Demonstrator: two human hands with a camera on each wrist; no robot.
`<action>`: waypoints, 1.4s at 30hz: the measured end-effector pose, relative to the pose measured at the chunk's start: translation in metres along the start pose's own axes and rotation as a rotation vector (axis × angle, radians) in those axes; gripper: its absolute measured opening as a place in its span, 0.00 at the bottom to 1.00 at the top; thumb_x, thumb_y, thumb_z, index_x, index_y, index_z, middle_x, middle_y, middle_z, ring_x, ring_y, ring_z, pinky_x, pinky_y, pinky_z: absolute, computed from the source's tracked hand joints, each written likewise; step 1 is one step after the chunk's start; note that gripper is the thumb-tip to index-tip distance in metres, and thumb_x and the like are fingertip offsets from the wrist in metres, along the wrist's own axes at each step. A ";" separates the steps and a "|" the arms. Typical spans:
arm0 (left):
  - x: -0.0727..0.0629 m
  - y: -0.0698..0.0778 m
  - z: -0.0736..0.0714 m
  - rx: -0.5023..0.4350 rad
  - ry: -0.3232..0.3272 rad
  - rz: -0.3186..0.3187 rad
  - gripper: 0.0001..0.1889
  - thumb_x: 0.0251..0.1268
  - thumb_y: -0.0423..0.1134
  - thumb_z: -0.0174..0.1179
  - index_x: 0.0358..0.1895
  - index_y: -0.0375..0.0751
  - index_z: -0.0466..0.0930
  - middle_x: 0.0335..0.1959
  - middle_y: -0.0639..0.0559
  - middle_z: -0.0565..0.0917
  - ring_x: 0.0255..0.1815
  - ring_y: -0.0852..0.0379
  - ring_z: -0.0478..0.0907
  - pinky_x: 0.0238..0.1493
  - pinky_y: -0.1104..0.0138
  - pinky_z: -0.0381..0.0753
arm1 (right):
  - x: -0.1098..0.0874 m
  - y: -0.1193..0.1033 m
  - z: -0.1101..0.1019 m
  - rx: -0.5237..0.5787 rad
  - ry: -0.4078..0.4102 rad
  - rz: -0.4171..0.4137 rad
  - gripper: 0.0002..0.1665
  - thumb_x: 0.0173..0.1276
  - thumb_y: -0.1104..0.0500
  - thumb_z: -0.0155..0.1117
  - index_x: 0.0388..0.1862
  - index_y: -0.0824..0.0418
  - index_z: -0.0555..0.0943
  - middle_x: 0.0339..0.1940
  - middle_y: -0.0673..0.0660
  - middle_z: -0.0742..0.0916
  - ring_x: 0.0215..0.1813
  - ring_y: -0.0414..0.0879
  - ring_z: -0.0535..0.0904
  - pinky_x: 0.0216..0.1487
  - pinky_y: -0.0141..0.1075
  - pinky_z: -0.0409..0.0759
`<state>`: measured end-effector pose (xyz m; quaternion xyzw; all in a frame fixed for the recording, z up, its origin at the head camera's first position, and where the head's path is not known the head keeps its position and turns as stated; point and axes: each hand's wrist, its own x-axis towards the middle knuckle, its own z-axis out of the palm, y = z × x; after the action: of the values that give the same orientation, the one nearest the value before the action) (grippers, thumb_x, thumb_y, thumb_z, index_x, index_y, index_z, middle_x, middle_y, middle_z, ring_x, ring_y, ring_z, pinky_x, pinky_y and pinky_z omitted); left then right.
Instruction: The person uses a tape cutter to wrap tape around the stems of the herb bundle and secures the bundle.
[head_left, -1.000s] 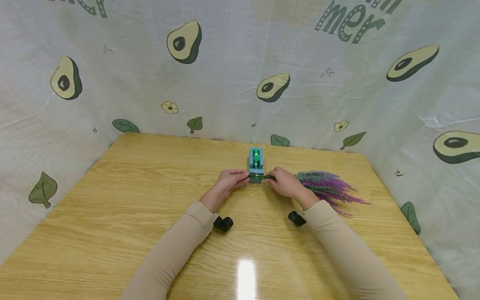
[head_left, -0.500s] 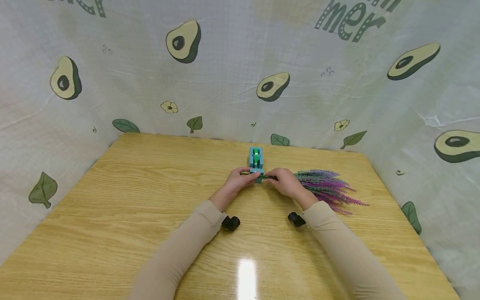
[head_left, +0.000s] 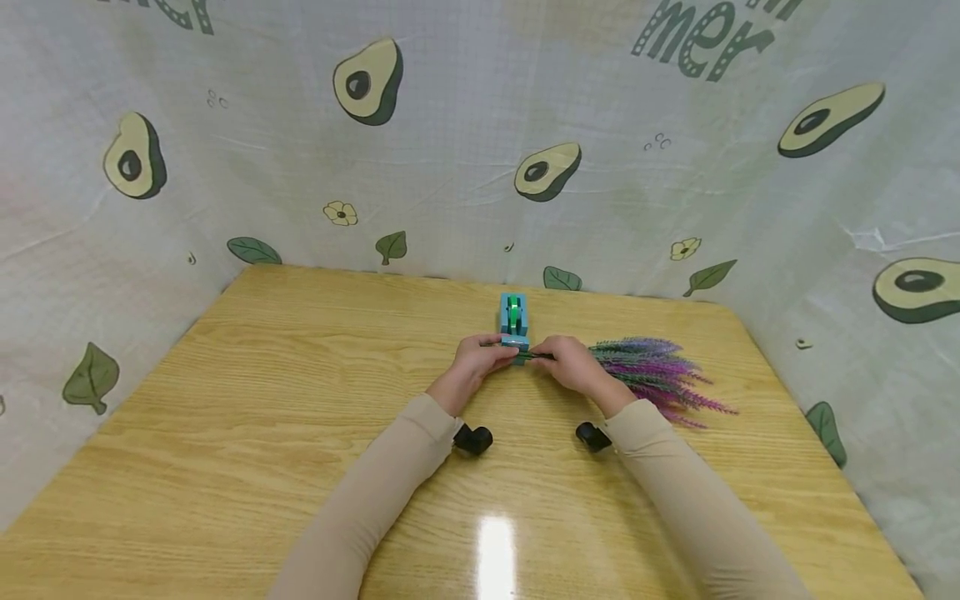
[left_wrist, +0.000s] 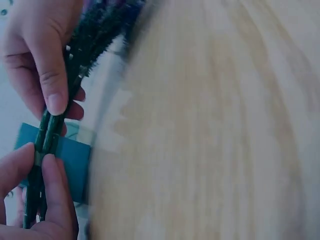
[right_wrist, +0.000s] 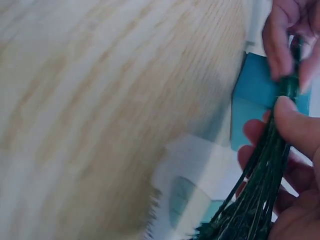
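A bunch of artificial lavender (head_left: 656, 375) with purple and lilac heads lies sideways, heads to the right. My right hand (head_left: 572, 365) grips its green stems (right_wrist: 267, 155), thumb on top. Farther down the stems, the left hand (head_left: 474, 363) pinches them between thumb and fingers, close to the right fingertips. Around the stems at the left fingertips a paler band (left_wrist: 38, 159) shows; whether it is tape is unclear. Just behind and beneath the stems stands a blue tape dispenser (head_left: 515, 341) with a green tape roll (head_left: 513, 312). The fingers partly hide its front.
A wooden table (head_left: 300, 375) carries all of this. Behind and beside it hangs a pale curtain (head_left: 450, 125) printed with avocados and leaves. Black wrist cameras (head_left: 474, 440) sit under both forearms.
My left hand has moved right, along the stems and over the dispenser's front, and its wrist has turned a little. The right hand and the lavender have stayed almost still.
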<state>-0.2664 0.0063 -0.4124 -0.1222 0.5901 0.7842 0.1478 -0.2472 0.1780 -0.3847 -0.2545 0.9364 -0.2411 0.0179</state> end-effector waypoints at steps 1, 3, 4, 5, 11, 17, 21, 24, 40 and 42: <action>0.001 -0.001 0.000 -0.006 -0.001 0.001 0.23 0.54 0.22 0.63 0.56 0.28 0.73 0.49 0.36 0.77 0.45 0.50 0.80 0.44 0.66 0.80 | 0.000 0.000 0.001 -0.003 -0.003 -0.003 0.13 0.66 0.63 0.60 0.47 0.68 0.82 0.41 0.61 0.84 0.41 0.52 0.80 0.43 0.44 0.79; 0.000 -0.003 0.000 -0.002 -0.008 0.005 0.24 0.54 0.21 0.63 0.57 0.29 0.73 0.48 0.37 0.76 0.44 0.50 0.80 0.44 0.65 0.80 | -0.001 0.000 0.002 -0.003 -0.013 0.001 0.13 0.66 0.63 0.60 0.47 0.68 0.82 0.41 0.61 0.84 0.41 0.52 0.80 0.43 0.44 0.79; 0.000 -0.003 0.000 0.008 -0.011 0.006 0.24 0.54 0.21 0.63 0.57 0.30 0.73 0.48 0.37 0.76 0.42 0.51 0.80 0.44 0.65 0.80 | -0.001 0.000 0.002 -0.004 -0.019 0.004 0.13 0.66 0.63 0.60 0.47 0.68 0.82 0.41 0.61 0.84 0.42 0.52 0.80 0.44 0.44 0.79; -0.001 -0.003 -0.001 0.027 -0.011 0.008 0.24 0.54 0.22 0.63 0.57 0.31 0.74 0.48 0.38 0.75 0.41 0.51 0.80 0.45 0.65 0.80 | -0.002 0.000 0.002 -0.003 -0.020 0.009 0.13 0.66 0.63 0.60 0.47 0.68 0.82 0.41 0.61 0.84 0.42 0.52 0.80 0.44 0.44 0.78; -0.012 0.001 -0.008 0.137 -0.025 0.068 0.27 0.53 0.26 0.66 0.58 0.35 0.69 0.45 0.40 0.72 0.34 0.54 0.76 0.43 0.65 0.80 | -0.003 -0.007 -0.006 -0.013 -0.045 0.014 0.13 0.67 0.64 0.59 0.48 0.69 0.82 0.40 0.61 0.84 0.40 0.51 0.80 0.42 0.43 0.79; -0.026 0.004 -0.023 0.368 -0.135 0.213 0.18 0.56 0.30 0.66 0.50 0.38 0.76 0.44 0.45 0.77 0.44 0.52 0.75 0.45 0.64 0.77 | -0.010 -0.017 -0.014 -0.043 -0.078 -0.019 0.14 0.68 0.64 0.58 0.49 0.69 0.81 0.36 0.58 0.83 0.36 0.48 0.79 0.37 0.40 0.78; -0.036 0.007 -0.030 0.585 -0.226 0.320 0.12 0.60 0.34 0.63 0.48 0.44 0.83 0.45 0.51 0.79 0.51 0.53 0.72 0.48 0.64 0.74 | -0.016 -0.024 -0.018 -0.071 -0.079 -0.066 0.14 0.67 0.64 0.58 0.48 0.69 0.82 0.35 0.56 0.83 0.35 0.47 0.78 0.36 0.39 0.78; -0.040 0.007 -0.033 0.666 -0.260 0.348 0.11 0.62 0.35 0.61 0.47 0.45 0.84 0.45 0.52 0.80 0.49 0.54 0.73 0.47 0.65 0.76 | -0.021 -0.029 -0.020 -0.093 -0.069 -0.098 0.13 0.67 0.63 0.59 0.48 0.69 0.82 0.35 0.56 0.83 0.36 0.47 0.78 0.37 0.38 0.78; -0.040 0.005 -0.043 0.542 -0.324 0.193 0.16 0.61 0.42 0.63 0.49 0.36 0.81 0.43 0.44 0.81 0.41 0.53 0.80 0.43 0.66 0.80 | -0.030 -0.035 -0.021 -0.086 -0.077 -0.087 0.13 0.67 0.64 0.59 0.48 0.69 0.82 0.32 0.54 0.82 0.29 0.41 0.74 0.30 0.33 0.73; -0.039 0.006 -0.047 0.505 -0.290 0.174 0.17 0.61 0.44 0.63 0.48 0.36 0.80 0.43 0.42 0.81 0.41 0.52 0.80 0.43 0.65 0.81 | -0.030 -0.034 -0.019 -0.084 -0.076 -0.069 0.13 0.67 0.64 0.59 0.48 0.69 0.82 0.33 0.54 0.82 0.30 0.41 0.74 0.30 0.33 0.73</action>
<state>-0.2312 -0.0439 -0.4056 0.0828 0.7473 0.6317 0.1885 -0.2084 0.1751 -0.3551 -0.2962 0.9349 -0.1924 0.0347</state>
